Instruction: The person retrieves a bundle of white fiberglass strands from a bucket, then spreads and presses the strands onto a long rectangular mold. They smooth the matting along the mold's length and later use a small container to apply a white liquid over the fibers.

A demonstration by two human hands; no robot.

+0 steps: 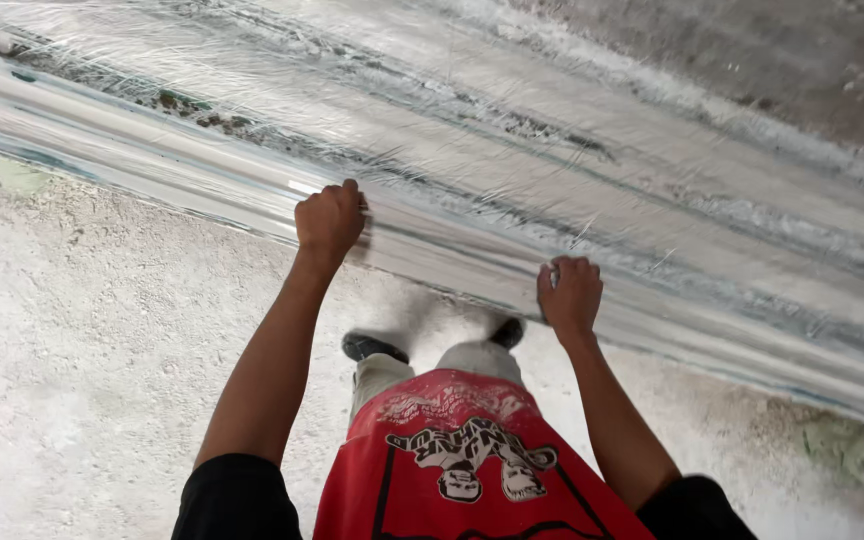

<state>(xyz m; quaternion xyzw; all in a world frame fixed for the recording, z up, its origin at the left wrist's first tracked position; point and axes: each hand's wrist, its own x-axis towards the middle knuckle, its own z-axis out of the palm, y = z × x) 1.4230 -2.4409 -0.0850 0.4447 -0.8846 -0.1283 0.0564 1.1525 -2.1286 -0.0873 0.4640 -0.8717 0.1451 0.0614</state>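
A rough, pale grey concrete floor, speckled with white dust and grit, is seen across the lower left of the view, with a faint greenish stain near its upper left edge. Across the floor, from upper left to lower right, a long sheet of clear, glossy plastic film is laid over ridged, silvery panels; the film is wrinkled and reflects the light in bright streaks, and dirt and dark flecks are trapped along the ridges beneath it. At the upper right, a bare patch of dull brown-grey ground is visible beyond the film.

The left hand is clenched into a fist on the near edge of the plastic film, with the film's rim gripped inside the curled fingers. The right hand is placed further along the same near edge, lower in the view, its fingers curled over the rim and closed on the film. Both arms are stretched forward, well apart from each other. Between them, a red printed garment, light trousers and dark shoes are seen, the shoes standing just beside the film's edge.
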